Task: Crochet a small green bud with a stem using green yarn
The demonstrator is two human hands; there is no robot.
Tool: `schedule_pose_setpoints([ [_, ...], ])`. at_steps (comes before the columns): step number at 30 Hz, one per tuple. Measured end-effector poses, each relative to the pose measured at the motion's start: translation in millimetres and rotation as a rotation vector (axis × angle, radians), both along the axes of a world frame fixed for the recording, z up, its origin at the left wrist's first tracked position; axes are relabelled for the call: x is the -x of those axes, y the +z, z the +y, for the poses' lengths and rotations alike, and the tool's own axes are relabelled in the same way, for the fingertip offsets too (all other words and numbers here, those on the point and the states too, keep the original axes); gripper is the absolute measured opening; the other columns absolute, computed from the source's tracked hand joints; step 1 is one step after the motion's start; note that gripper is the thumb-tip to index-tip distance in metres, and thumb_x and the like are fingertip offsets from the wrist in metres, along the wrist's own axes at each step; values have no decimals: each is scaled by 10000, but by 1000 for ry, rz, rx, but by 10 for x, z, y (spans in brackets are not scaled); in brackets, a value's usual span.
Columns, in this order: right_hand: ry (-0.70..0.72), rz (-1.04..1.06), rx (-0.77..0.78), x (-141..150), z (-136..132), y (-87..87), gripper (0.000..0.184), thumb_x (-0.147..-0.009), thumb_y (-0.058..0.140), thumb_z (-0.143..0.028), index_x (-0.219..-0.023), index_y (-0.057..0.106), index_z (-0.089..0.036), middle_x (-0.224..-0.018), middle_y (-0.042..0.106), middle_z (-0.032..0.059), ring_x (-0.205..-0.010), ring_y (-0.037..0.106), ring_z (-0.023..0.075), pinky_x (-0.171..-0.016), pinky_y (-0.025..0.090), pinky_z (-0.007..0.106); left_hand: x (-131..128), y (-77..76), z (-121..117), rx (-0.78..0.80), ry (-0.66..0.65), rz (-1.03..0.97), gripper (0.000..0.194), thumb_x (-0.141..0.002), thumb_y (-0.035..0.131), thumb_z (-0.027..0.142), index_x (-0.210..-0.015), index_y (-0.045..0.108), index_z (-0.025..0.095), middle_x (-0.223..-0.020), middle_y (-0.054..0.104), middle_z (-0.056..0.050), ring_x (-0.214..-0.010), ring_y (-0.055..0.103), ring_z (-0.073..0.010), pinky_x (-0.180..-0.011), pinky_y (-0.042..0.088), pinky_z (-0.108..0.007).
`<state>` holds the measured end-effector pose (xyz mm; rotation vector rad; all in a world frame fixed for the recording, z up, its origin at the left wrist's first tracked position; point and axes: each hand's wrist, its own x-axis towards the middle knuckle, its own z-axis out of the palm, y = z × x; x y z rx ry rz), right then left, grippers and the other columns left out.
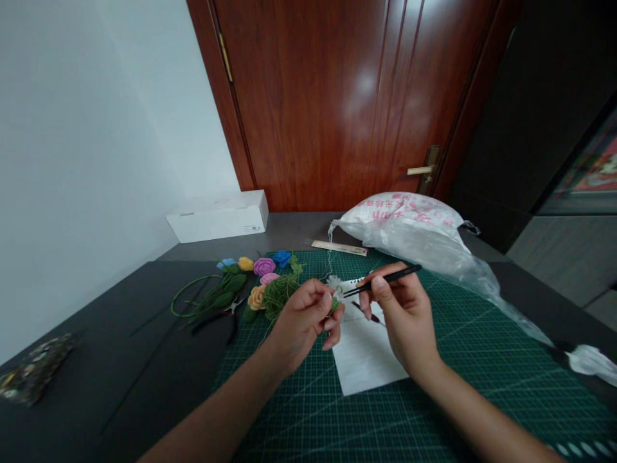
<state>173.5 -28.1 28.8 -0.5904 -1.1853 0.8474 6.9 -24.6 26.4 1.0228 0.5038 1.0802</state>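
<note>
My left hand pinches a small white and green yarn flower above the cutting mat; its lower part is hidden by my fingers. In my right hand are black tweezers, held like a pen, with their tips at the white petals. Whether the tips grip the yarn I cannot tell. A white strand runs from the flower back toward a plastic bag. Under my hands lies a sheet of paper from a spiral pad, with a thin dark tool on it.
Left of my hands lie several crocheted flowers, green yarn and black-handled pliers. Behind are a white box, a ruler and a large plastic bag. The green cutting mat covers the table's middle. A shiny packet sits far left.
</note>
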Motion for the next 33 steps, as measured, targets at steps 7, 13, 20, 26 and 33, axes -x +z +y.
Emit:
schedule_pose_setpoints([
  [7,27,-16,14,29,-12,-16,116,-970,663,-278,-879,610,-229,-604,629,-55,-492,587,96,-475,470,199,-11,-35,-11,1,-30,-32,224,-905,722,292,-889,523,189,-689,593,9,-553,497,-97,-418,437,-167],
  [13,-3,9,-22,13,-21,-34,70,-982,646,-279,-933,617,-238,-647,636,-46,-546,606,109,-516,502,219,-17,-36,-4,-15,-18,-34,214,-915,712,288,-894,524,187,-707,611,0,-561,503,-98,-419,442,-168],
  [20,4,-31,-8,34,-29,-21,106,-966,662,-279,-888,612,-229,-630,623,-47,-526,597,106,-502,497,216,-19,-52,-7,-43,-24,-20,192,-937,684,276,-896,516,192,-706,610,4,-558,501,-97,-421,438,-167],
  [26,26,-28,41,27,-20,-17,147,-959,673,-298,-857,603,-219,-599,626,-48,-493,576,96,-486,467,208,-22,-54,-12,-74,-26,-5,222,-925,704,297,-906,505,202,-717,621,4,-554,517,-97,-431,433,-166],
  [33,127,7,95,34,-5,-6,172,-948,689,-305,-840,586,-219,-584,618,-62,-461,556,78,-467,437,190,-28,-93,-11,-113,-8,8,264,-899,734,320,-912,497,207,-692,619,17,-513,483,-82,-404,423,-151],
])
